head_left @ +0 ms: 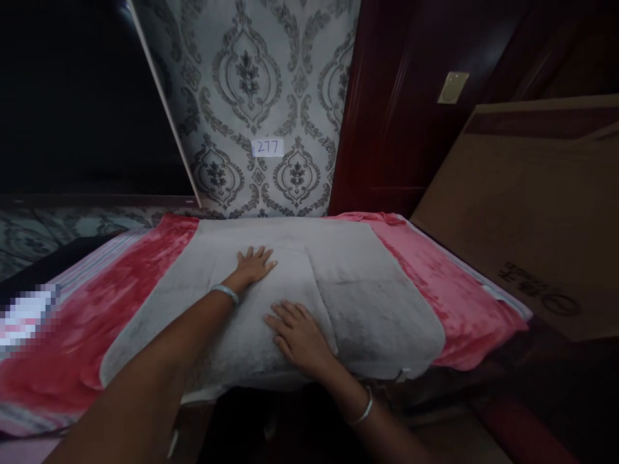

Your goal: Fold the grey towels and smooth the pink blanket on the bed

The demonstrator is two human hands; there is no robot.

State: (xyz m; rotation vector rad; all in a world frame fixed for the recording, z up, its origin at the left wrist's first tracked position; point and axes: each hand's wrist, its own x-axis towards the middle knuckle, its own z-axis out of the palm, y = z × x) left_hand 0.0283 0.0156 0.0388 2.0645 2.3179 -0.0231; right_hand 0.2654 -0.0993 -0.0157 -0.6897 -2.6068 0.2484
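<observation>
A grey plush mat (387, 309) lies spread over a red and pink fleece blanket (111, 290). On the mat's middle is a folded grey plush piece (290, 274), its right edge showing as a raised line. My left hand (255, 264) rests palm down near the far part of this piece, fingers spread. Closer to me, my right hand (300, 336) also lies flat on it, fingers stretched toward the left. Neither hand grips anything. A small white tag (403, 374) hangs at the mat's near right edge.
A large cardboard box (532, 212) leans at the right, beside the blanket. A dark television screen (87, 96) stands at the left. Behind are patterned wallpaper with a "277" paper label (267, 147) and a dark red door frame (382, 129). A blurred-out item (26, 319) lies far left.
</observation>
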